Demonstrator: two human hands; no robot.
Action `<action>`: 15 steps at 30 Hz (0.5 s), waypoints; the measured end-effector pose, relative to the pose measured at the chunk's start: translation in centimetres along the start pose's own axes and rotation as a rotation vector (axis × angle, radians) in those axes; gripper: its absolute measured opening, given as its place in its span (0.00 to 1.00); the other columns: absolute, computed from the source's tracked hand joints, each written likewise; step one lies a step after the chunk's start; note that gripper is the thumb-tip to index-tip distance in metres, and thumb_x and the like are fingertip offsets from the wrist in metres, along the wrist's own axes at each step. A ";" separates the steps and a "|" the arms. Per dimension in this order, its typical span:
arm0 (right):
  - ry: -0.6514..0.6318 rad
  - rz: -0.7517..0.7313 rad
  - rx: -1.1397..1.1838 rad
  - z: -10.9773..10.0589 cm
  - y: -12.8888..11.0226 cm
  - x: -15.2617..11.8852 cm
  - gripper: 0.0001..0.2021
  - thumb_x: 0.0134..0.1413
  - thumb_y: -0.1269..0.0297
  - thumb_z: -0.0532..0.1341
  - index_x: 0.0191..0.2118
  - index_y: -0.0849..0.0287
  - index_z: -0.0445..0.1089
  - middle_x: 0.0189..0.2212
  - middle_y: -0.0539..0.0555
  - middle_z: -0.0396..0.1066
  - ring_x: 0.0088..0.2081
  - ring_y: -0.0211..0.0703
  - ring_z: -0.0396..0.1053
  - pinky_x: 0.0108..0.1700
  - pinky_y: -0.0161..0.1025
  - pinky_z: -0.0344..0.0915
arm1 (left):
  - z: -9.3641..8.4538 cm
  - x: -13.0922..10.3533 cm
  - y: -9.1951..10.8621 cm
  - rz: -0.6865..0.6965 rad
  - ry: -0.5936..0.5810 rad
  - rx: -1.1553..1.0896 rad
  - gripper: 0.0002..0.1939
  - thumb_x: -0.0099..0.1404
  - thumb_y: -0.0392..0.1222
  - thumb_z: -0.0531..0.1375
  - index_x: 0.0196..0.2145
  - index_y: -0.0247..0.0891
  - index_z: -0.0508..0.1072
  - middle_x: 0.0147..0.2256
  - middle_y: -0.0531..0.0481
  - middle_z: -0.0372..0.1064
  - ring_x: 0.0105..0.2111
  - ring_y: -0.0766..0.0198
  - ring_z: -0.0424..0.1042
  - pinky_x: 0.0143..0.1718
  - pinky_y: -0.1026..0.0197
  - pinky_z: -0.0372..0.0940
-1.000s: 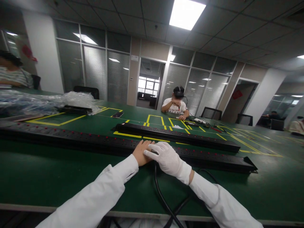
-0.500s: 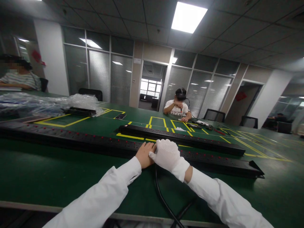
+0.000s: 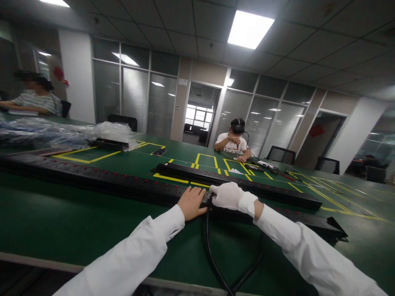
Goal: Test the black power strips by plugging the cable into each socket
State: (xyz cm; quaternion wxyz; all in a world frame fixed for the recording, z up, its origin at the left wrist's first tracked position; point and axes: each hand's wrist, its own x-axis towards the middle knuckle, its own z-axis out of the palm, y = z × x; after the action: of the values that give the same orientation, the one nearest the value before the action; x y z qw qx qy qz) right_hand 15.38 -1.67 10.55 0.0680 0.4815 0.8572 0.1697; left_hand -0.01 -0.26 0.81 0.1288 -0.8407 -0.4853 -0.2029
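Note:
A long black power strip [image 3: 117,183] with red dots along its top lies across the green table. My bare left hand [image 3: 191,203] is wrapped over its middle, fingers across the top and thumb on the near side. Beside it, my white-gloved right hand [image 3: 227,196] is closed, its fingertips pinched at the upper end of a thick black cable [image 3: 208,238]. A small grey metallic patch [image 3: 206,197] shows on the strip between both hands. The cable hangs down over the table's front edge. What exactly sits under the gloved fingertips is hidden.
A second black power strip [image 3: 247,183] lies just behind. Clear plastic wrapping [image 3: 108,133] is heaped at the left, near a phone [image 3: 159,151]. Yellow tape marks the green table [image 3: 92,230]. One person [image 3: 231,142] sits opposite, another [image 3: 38,98] at far left.
My right hand has shifted right, away from my left hand, and its fingers now point left in a pinch. The metallic patch between the hands has come into sight. The view has shifted slightly.

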 end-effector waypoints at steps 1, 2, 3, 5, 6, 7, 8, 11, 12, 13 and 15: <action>-0.047 -0.037 0.010 -0.2 0.7 0.1 0.15 0.47 0.57 0.51 0.41 0.53 0.65 0.30 0.56 0.72 0.31 0.49 0.70 0.29 0.38 0.59 | 0.0 0.0 0.0 -0.001 0.010 -0.002 0.29 0.57 0.55 0.52 0.52 0.36 0.57 0.45 0.41 0.63 0.47 0.51 0.60 0.49 0.51 0.50; -0.083 -0.070 0.015 -0.3 1.2 0.3 0.16 0.47 0.57 0.52 0.43 0.52 0.65 0.30 0.55 0.72 0.30 0.47 0.70 0.28 0.37 0.59 | 0.1 0.0 0.0 -0.001 0.019 -0.004 0.29 0.57 0.55 0.51 0.52 0.36 0.57 0.45 0.41 0.63 0.47 0.52 0.60 0.49 0.51 0.50; -0.107 -0.092 0.009 -0.3 1.6 0.4 0.17 0.46 0.57 0.53 0.44 0.52 0.64 0.30 0.55 0.72 0.29 0.47 0.70 0.27 0.37 0.59 | 0.1 0.0 0.0 0.001 0.025 -0.006 0.29 0.58 0.55 0.51 0.52 0.36 0.57 0.45 0.41 0.64 0.47 0.52 0.61 0.49 0.51 0.50; -0.130 -0.114 -0.019 -0.3 2.0 0.8 0.18 0.43 0.57 0.55 0.44 0.53 0.65 0.29 0.56 0.72 0.28 0.47 0.70 0.26 0.37 0.60 | 0.1 0.0 0.0 0.004 0.034 -0.007 0.29 0.58 0.56 0.51 0.52 0.35 0.58 0.45 0.41 0.64 0.47 0.52 0.61 0.49 0.51 0.50; -0.136 -0.117 -0.034 -0.2 1.9 1.1 0.18 0.42 0.58 0.56 0.43 0.54 0.66 0.28 0.56 0.72 0.28 0.47 0.70 0.27 0.37 0.60 | 0.1 -0.1 0.0 0.004 0.038 -0.006 0.29 0.58 0.55 0.51 0.52 0.35 0.58 0.45 0.41 0.64 0.47 0.52 0.61 0.49 0.51 0.50; -0.140 -0.121 -0.044 -0.1 1.7 1.5 0.18 0.41 0.58 0.57 0.41 0.55 0.67 0.28 0.56 0.72 0.28 0.46 0.70 0.28 0.37 0.61 | 0.2 -0.1 0.0 0.005 0.041 -0.004 0.29 0.58 0.55 0.51 0.52 0.35 0.58 0.45 0.41 0.64 0.47 0.52 0.61 0.49 0.51 0.50; -0.144 -0.119 -0.050 -0.1 1.4 1.9 0.16 0.39 0.59 0.58 0.39 0.55 0.69 0.27 0.55 0.72 0.29 0.47 0.70 0.29 0.38 0.62 | 0.2 -0.1 -0.1 0.004 0.041 -0.002 0.29 0.58 0.55 0.51 0.52 0.35 0.58 0.45 0.41 0.64 0.47 0.52 0.61 0.49 0.51 0.50; -0.149 -0.122 -0.066 0.1 0.1 3.5 0.11 0.34 0.60 0.62 0.29 0.57 0.72 0.23 0.55 0.72 0.33 0.49 0.71 0.35 0.41 0.63 | 0.1 -0.1 -0.1 0.003 0.026 0.002 0.28 0.57 0.55 0.52 0.52 0.36 0.58 0.45 0.41 0.64 0.47 0.52 0.61 0.49 0.51 0.51; -0.151 -0.133 -0.068 0.2 -0.4 4.0 0.09 0.34 0.61 0.62 0.26 0.58 0.72 0.22 0.56 0.72 0.33 0.51 0.70 0.36 0.43 0.63 | 0.1 -0.1 -0.1 0.004 0.018 0.004 0.28 0.57 0.55 0.52 0.52 0.37 0.58 0.45 0.41 0.64 0.47 0.52 0.61 0.49 0.51 0.51; -0.153 -0.146 -0.065 0.4 -0.9 4.5 0.08 0.33 0.60 0.63 0.24 0.58 0.72 0.21 0.56 0.71 0.34 0.51 0.70 0.37 0.44 0.63 | 0.1 -0.1 -0.1 0.004 0.009 0.005 0.28 0.57 0.55 0.52 0.51 0.37 0.58 0.45 0.41 0.63 0.47 0.52 0.60 0.49 0.51 0.51; -0.136 -0.173 -0.047 0.8 -1.8 5.3 0.07 0.35 0.59 0.63 0.23 0.56 0.72 0.20 0.55 0.71 0.35 0.51 0.70 0.38 0.45 0.62 | 0.1 -0.1 -0.2 0.006 -0.003 0.005 0.27 0.57 0.54 0.53 0.50 0.37 0.59 0.46 0.42 0.63 0.47 0.52 0.60 0.49 0.50 0.51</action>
State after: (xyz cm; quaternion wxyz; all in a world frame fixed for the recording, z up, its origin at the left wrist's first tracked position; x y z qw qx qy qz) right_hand 11.39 2.13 9.36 0.1516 0.4145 0.8847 0.1499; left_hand -0.19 -0.23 0.70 0.1309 -0.8421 -0.4834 -0.2002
